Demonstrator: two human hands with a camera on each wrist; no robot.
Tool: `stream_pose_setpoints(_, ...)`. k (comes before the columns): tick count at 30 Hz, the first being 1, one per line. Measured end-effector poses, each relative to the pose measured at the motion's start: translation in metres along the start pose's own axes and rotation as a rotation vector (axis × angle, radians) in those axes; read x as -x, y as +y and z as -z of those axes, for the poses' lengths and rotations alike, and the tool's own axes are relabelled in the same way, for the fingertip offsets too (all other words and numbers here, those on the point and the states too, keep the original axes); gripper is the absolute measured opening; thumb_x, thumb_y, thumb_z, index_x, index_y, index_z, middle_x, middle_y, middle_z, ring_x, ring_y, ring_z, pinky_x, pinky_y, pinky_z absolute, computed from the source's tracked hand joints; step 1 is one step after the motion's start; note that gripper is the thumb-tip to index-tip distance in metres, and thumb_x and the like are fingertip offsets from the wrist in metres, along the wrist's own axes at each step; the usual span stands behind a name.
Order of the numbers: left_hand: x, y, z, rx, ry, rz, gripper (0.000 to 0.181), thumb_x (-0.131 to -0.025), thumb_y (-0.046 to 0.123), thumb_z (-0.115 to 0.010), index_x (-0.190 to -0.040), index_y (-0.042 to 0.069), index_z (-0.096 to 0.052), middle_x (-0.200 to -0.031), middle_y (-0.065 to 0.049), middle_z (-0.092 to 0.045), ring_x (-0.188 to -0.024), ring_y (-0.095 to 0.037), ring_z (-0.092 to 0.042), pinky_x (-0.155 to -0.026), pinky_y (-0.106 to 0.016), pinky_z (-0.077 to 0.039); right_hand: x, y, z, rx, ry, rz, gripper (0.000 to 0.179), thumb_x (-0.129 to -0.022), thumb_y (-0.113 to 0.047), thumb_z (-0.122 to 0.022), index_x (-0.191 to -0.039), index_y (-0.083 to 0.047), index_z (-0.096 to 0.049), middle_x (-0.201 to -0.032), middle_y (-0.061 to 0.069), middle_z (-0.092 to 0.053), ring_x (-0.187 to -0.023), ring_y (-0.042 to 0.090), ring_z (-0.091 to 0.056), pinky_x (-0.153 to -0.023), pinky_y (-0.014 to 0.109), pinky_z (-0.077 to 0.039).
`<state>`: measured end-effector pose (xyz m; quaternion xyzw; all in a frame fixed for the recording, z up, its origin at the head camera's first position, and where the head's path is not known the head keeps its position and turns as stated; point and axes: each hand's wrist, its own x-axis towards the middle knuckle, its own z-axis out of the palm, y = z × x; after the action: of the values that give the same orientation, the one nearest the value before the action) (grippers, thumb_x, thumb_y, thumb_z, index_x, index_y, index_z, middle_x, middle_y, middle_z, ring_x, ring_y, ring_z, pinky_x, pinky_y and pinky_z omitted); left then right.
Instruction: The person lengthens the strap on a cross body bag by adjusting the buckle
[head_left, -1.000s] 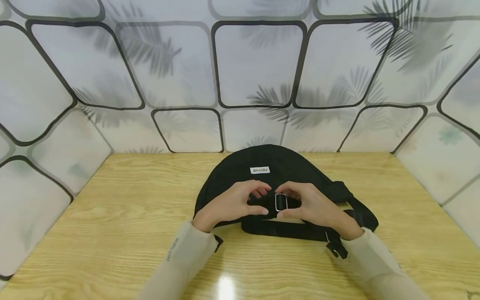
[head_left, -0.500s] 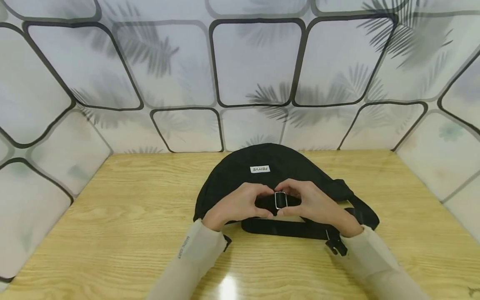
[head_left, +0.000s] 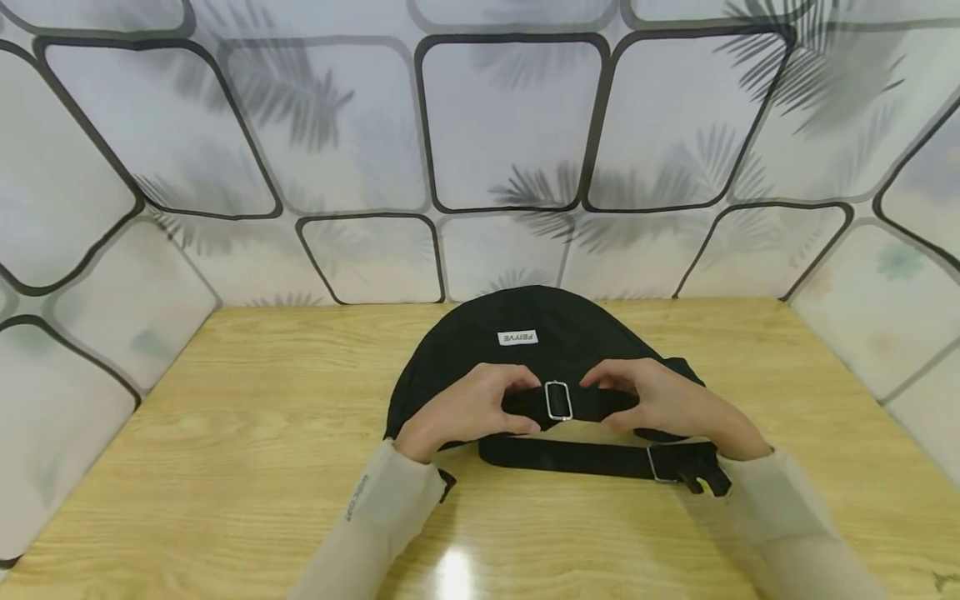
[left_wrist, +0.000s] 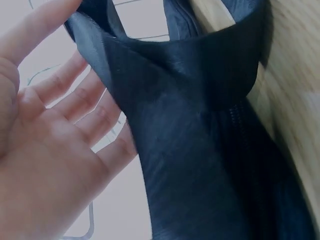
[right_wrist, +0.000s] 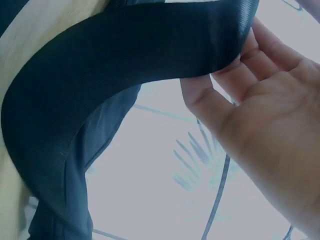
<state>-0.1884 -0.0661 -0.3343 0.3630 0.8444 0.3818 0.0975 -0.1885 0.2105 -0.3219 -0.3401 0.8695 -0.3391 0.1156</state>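
A black sling bag (head_left: 525,308) with a small white label lies on the table. Its black strap (head_left: 600,403) is raised in front of it, carrying a rectangular metal slider buckle (head_left: 558,401). My left hand (head_left: 468,408) holds the strap just left of the buckle; in the left wrist view the strap (left_wrist: 175,145) passes in front of several of its fingers (left_wrist: 82,100). To the buckle's right, my right hand (head_left: 678,404) pinches the strap by its edges. In the right wrist view, the strap (right_wrist: 125,45) curves away from that hand.
A lower strap length (head_left: 562,456) lies along the bag's near side, with a second metal slider (head_left: 662,462) and a black plastic clip (head_left: 708,482) by the right sleeve. Patterned panels (head_left: 510,125) stand behind and beside the wooden table (head_left: 285,375).
My right hand has slid right along the strap, away from the buckle, uncovering more strap. My left hand, first loosely apart, has closed on the strap. The plastic clip has shifted right.
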Motion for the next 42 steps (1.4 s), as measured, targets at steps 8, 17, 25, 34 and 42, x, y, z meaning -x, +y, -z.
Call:
stream_pose_setpoints(8, -0.001, -0.001, -0.009, 0.081, 0.021, 0.013, 0.043, -0.087, 0.010, -0.082, -0.124, 0.003, -0.061, -0.108, -0.004, -0.071, -0.092, -0.009, -0.064, -0.085, -0.026, -0.050, 0.000, 0.003, -0.002, 0.000, 0.006, 0.078, 0.038, -0.088, -0.012, -0.077, -0.121, 0.002, -0.065, -0.117, 0.008, -0.068, -0.104, 0.022, -0.065, -0.089, 0.033, -0.052)
stream_pose_setpoints(17, -0.001, 0.000, -0.013, 0.131, 0.055, 0.003, 0.045, -0.091, 0.017, -0.080, -0.129, 0.001, -0.061, -0.101, -0.002, -0.070, -0.079, -0.007, -0.060, -0.073, -0.024, -0.050, -0.001, 0.001, -0.005, -0.048, 0.029, 0.083, 0.036, -0.088, -0.009, -0.077, -0.119, 0.003, -0.064, -0.111, 0.005, -0.069, -0.097, 0.015, -0.064, -0.085, 0.031, -0.052)
stream_pose_setpoints(25, -0.001, 0.000, -0.012, 0.123, 0.062, -0.018, 0.046, -0.091, 0.021, -0.080, -0.130, 0.004, -0.063, -0.103, -0.002, -0.068, -0.082, -0.009, -0.059, -0.072, -0.025, -0.052, -0.003, 0.000, -0.006, -0.136, -0.018, 0.080, 0.035, -0.092, -0.007, -0.074, -0.121, 0.007, -0.062, -0.110, 0.007, -0.067, -0.094, 0.015, -0.062, -0.081, 0.029, -0.052)
stream_pose_setpoints(34, -0.002, 0.003, -0.012, 0.154, 0.054, -0.052, 0.043, -0.088, 0.016, -0.082, -0.126, 0.003, -0.064, -0.101, -0.001, -0.070, -0.079, -0.008, -0.059, -0.068, -0.023, -0.050, -0.009, 0.002, -0.013, -0.254, -0.039, 0.057, 0.015, -0.102, 0.003, -0.053, -0.110, 0.010, -0.065, -0.077, -0.004, -0.054, -0.066, 0.008, -0.046, -0.059, 0.026, -0.038)
stream_pose_setpoints(42, 0.000, 0.007, -0.010, 0.121, 0.091, -0.052, 0.047, -0.086, 0.019, -0.084, -0.127, 0.002, -0.068, -0.110, -0.003, -0.069, -0.087, -0.016, -0.059, -0.071, -0.024, -0.050, -0.013, -0.001, -0.021, -0.395, 0.014, 0.024, 0.010, -0.100, 0.008, -0.054, -0.100, 0.014, -0.062, -0.068, -0.007, -0.052, -0.062, 0.005, -0.044, -0.058, 0.022, -0.035)
